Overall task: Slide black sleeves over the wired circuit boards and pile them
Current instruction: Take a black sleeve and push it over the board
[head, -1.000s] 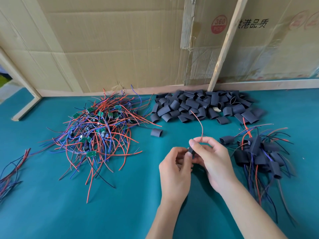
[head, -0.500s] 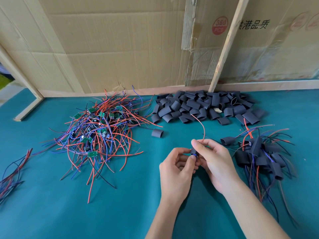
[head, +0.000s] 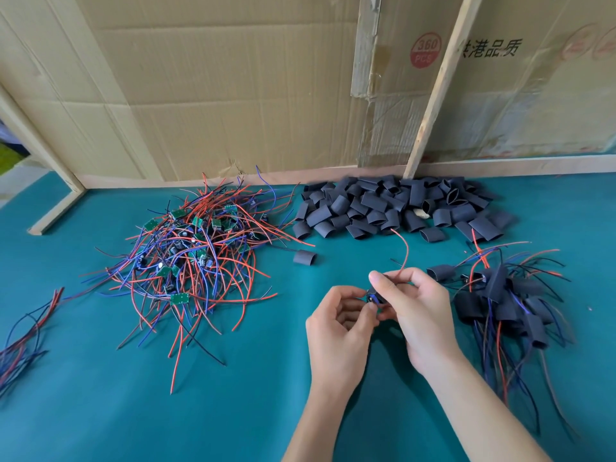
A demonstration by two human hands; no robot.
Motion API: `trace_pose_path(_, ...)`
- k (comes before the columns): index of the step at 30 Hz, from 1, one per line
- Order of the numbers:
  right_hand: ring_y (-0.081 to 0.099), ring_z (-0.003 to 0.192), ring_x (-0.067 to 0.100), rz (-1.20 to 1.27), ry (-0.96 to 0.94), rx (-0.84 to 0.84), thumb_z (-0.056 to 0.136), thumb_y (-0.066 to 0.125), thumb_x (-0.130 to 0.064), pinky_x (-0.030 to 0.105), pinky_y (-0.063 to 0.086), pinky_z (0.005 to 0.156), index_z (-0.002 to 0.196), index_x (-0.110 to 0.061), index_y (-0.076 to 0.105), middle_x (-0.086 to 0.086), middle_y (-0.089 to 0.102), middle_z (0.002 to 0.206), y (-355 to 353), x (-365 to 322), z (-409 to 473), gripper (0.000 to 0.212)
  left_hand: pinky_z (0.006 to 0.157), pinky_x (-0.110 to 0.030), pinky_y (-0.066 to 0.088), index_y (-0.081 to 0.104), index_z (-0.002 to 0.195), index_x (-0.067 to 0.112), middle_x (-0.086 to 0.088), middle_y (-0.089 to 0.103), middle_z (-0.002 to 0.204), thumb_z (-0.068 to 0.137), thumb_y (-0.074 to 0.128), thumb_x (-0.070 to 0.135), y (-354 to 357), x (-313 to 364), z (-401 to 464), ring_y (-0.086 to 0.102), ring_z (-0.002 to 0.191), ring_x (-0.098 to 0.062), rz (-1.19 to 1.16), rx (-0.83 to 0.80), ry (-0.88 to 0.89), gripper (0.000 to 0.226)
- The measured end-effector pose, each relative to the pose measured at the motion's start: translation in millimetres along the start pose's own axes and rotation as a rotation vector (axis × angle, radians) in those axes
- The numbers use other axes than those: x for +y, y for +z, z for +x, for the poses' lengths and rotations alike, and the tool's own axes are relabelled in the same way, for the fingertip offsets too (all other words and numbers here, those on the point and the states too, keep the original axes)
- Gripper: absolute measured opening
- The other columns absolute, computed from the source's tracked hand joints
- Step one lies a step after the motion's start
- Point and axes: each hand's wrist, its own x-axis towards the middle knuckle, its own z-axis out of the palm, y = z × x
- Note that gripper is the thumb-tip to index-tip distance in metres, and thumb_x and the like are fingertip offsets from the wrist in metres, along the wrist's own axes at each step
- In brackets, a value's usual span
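Over the teal table, my left hand (head: 340,320) and my right hand (head: 415,311) meet on one wired circuit board with a black sleeve (head: 375,296) between the fingertips. Its red wire (head: 404,251) arcs up past my right thumb. The board itself is mostly hidden by my fingers. A tangle of bare green boards with red, blue and black wires (head: 191,261) lies to the left. Loose black sleeves (head: 393,208) are heaped at the back. Sleeved boards (head: 500,301) are piled just right of my right hand.
One stray black sleeve (head: 305,258) lies between the wire tangle and my hands. A bundle of loose wires (head: 23,338) sits at the left edge. Cardboard sheets (head: 233,78) and a leaning wooden slat (head: 436,85) wall off the back of the table.
Both hands stayed in place while the fingers kept working on the piece. The red wire shifted slightly, and the sleeve now sits between my left fingertips and right forefinger.
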Motion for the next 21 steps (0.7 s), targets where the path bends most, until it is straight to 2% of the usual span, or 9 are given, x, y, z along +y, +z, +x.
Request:
trace_pose_path(3, 0.063, 0.058, 0.022, -0.042, 0.018, -0.087, 0.087, 0.082, -0.015, 0.031, 0.053, 0.051, 0.094, 0.001, 0.063, 0.011, 0.071, 0.070, 0, -2, -2, 0.026, 0.063, -0.024, 0.056, 0.068, 0.084, 0.030, 0.001, 0.075, 0.076, 0.088, 0.075, 0.012, 1, -1, 0, 0.072, 0.065, -0.016, 0.025, 0.016, 0.008, 0.020)
trace_pose_path(8, 0.060, 0.058, 0.021, -0.025, 0.045, -0.112, 0.089, 0.079, -0.016, 0.032, 0.052, 0.050, 0.091, -0.003, 0.063, 0.006, 0.067, 0.068, 1, -7, -5, 0.021, 0.064, -0.028, 0.057, 0.065, 0.083, 0.029, 0.000, 0.074, 0.076, 0.087, 0.077, 0.020, 2, -1, 1, 0.071, 0.065, -0.019, 0.022, 0.012, 0.007, 0.016)
trace_pose_path(12, 0.067, 0.064, 0.019, 0.142, 0.103, -0.075, 0.097, 0.069, -0.011, 0.024, 0.054, 0.053, 0.088, -0.009, 0.063, 0.010, 0.072, 0.076, -5, -18, -1, 0.011, 0.065, -0.027, 0.056, 0.066, 0.084, 0.026, 0.000, 0.072, 0.077, 0.083, 0.076, 0.035, 2, 2, 1, 0.068, 0.067, -0.023, 0.022, -0.011, 0.001, 0.013)
trace_pose_path(15, 0.063, 0.054, 0.016, 0.170, 0.052, 0.056, 0.096, 0.067, -0.006, 0.019, 0.045, 0.044, 0.085, -0.011, 0.064, 0.010, 0.072, 0.071, -29, -36, 11, 0.012, 0.060, -0.028, 0.053, 0.065, 0.081, 0.024, 0.002, 0.069, 0.073, 0.088, 0.067, 0.036, 2, 3, -1, 0.067, 0.062, -0.019, -0.003, -0.018, -0.026, 0.014)
trace_pose_path(17, 0.058, 0.047, 0.016, 0.017, -0.015, 0.150, 0.091, 0.071, -0.005, 0.019, 0.039, 0.038, 0.081, -0.011, 0.067, 0.011, 0.071, 0.068, -56, -50, 18, 0.013, 0.057, -0.029, 0.053, 0.064, 0.080, 0.024, 0.001, 0.069, 0.072, 0.091, 0.063, 0.030, 2, 2, 0, 0.068, 0.061, -0.016, -0.002, -0.008, -0.040, 0.012)
trace_pose_path(19, 0.057, 0.046, 0.018, -0.342, -0.066, 0.189, 0.085, 0.079, -0.015, 0.020, 0.041, 0.037, 0.078, -0.013, 0.072, 0.011, 0.075, 0.073, -84, -65, 25, 0.010, 0.056, -0.029, 0.052, 0.064, 0.080, 0.027, 0.002, 0.068, 0.071, 0.092, 0.061, 0.024, 2, 1, 1, 0.067, 0.061, -0.014, 0.013, -0.003, -0.035, 0.012)
trace_pose_path(20, 0.061, 0.051, 0.020, -0.595, -0.068, 0.167, 0.084, 0.083, -0.027, 0.023, 0.047, 0.043, 0.080, -0.019, 0.075, 0.005, 0.077, 0.075, -93, -73, 29, 0.012, 0.056, -0.028, 0.053, 0.064, 0.079, 0.028, 0.002, 0.068, 0.071, 0.092, 0.061, 0.022, 2, 1, 1, 0.067, 0.061, -0.014, 0.017, -0.003, -0.032, 0.014)
trace_pose_path(21, 0.067, 0.061, 0.020, -0.862, -0.046, 0.128, 0.081, 0.084, -0.043, 0.028, 0.054, 0.055, 0.081, -0.024, 0.077, -0.004, 0.079, 0.077, -97, -81, 33, 0.020, 0.057, -0.028, 0.053, 0.063, 0.079, 0.030, 0.003, 0.068, 0.072, 0.091, 0.060, 0.020, 2, -1, 1, 0.067, 0.060, -0.013, 0.018, -0.005, -0.032, 0.016)
